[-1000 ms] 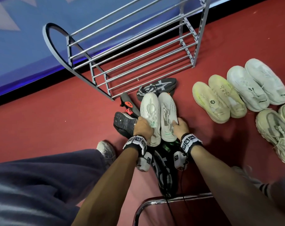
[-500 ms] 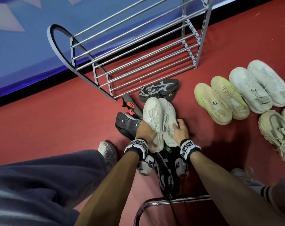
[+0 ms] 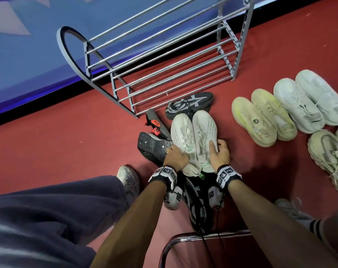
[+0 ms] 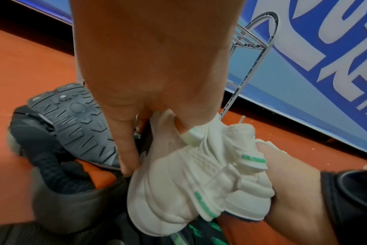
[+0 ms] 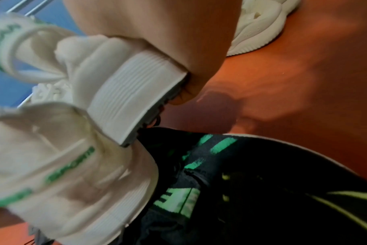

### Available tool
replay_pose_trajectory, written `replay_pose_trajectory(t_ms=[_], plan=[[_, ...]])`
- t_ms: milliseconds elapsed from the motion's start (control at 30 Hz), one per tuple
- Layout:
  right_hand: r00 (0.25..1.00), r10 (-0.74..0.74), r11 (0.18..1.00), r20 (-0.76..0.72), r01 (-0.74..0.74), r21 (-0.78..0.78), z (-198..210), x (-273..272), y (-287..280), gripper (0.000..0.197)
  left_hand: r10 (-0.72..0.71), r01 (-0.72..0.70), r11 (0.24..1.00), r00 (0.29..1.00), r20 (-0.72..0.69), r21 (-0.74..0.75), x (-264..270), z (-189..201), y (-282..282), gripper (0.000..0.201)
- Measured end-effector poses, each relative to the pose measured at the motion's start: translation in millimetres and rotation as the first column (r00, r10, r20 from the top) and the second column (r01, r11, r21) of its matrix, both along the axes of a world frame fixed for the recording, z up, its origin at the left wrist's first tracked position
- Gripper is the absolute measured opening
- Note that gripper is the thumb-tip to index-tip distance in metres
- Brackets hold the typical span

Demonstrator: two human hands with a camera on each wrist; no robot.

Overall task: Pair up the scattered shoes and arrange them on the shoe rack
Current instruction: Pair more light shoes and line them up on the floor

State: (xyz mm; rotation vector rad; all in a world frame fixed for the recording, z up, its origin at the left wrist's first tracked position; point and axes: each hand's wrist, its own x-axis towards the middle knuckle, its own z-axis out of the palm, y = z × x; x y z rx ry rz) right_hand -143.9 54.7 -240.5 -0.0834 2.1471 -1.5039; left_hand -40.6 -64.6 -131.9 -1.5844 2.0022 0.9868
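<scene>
So I've got the white pair side by side, toes pointing to 12 o'clock toward the shoe rack [image 3: 164, 60]. My left hand [image 3: 175, 156] is gripping the left white sneaker [image 3: 181, 136] near its heel, thumb tucked into the collar in the left wrist view, fingers curled round the outer side. My right hand [image 3: 219, 153] is gripping the right white sneaker [image 3: 204, 132], thumb lying along the top and fingers wrapped under the sole edge. The two are touching each other, both with little green tabs at the heel.

They're sitting on top of a pile: a black shoe flipped sole-up [image 3: 152, 147] at 9 o'clock from my left hand, a black sneaker with a star [image 3: 189, 104] lying on its side at 12 o'clock just past the toes, and another black patterned shoe [image 3: 196, 206] under my wrists at 6 o'clock. There's a dark shoe with red-orange marks [image 3: 156, 124] wedged near the rack's foot too.

Off at 3 o'clock on the red floor [image 3: 67, 142], a yellowish pair [image 3: 263, 117], then a pale white pair [image 3: 309, 99] beside it, and a beige chunky pair [image 3: 332, 157] at the edge. The rack stands against the blue wall panel, nothing on its bars.
</scene>
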Motion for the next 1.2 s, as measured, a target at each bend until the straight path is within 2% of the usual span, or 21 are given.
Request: replay_pose_trajectory(t_ms=[133, 233, 367, 433, 500, 567, 633, 833, 1000, 1200], plan=[[0.999, 0.048, 0.999, -0.001, -0.048, 0.003, 1, -5, 2, 0.042, -0.027, 0.026, 1.0, 0.997, -0.075, -0.012, 10, -8, 0, 0.055], [0.996, 0.086, 0.996, 0.003, -0.086, -0.013, 1, -9, 4, 0.045, 0.021, -0.026, 0.999, 0.987, -0.162, -0.026, 19, -19, -6, 0.046], [0.993, 0.12, 0.993, 0.009, -0.12, -0.005, -1, -12, 7, 0.063, 0.071, -0.076, 0.997, 0.98, -0.186, -0.022, 17, 8, -3, 0.061], [0.992, 0.123, 0.992, -0.008, -0.122, 0.007, -2, -9, 10, 0.059, 0.096, -0.099, 0.995, 0.981, -0.171, -0.007, 15, 13, -5, 0.058], [0.992, 0.127, 0.992, -0.017, -0.127, 0.026, 0, -5, 16, 0.045, 0.094, -0.096, 0.995, 0.985, -0.147, -0.012, 15, 10, -5, 0.048], [0.992, 0.125, 0.992, -0.004, -0.125, 0.033, 3, 0, 23, 0.031, 0.028, -0.033, 0.999, 0.992, -0.121, -0.041, 15, 2, 0, 0.048], [0.992, 0.122, 0.992, 0.008, -0.122, 0.038, 5, 7, 30, 0.025, -0.014, 0.011, 0.999, 0.995, -0.102, -0.037, 16, -3, 9, 0.051], [0.992, 0.128, 0.983, -0.017, -0.125, 0.137, 5, 11, 49, 0.03, -0.053, 0.055, 0.998, 0.995, -0.08, 0.021, 20, -11, 20, 0.043], [0.988, 0.156, 0.983, -0.012, -0.154, 0.103, 11, 12, 45, 0.03, -0.131, 0.131, 0.991, 0.99, -0.058, 0.002, 19, -14, 16, 0.04], [0.989, 0.146, 0.987, -0.028, -0.144, 0.068, 13, 4, 37, 0.029, -0.107, 0.109, 0.994, 0.991, -0.08, 0.025, 18, -14, 12, 0.042]])
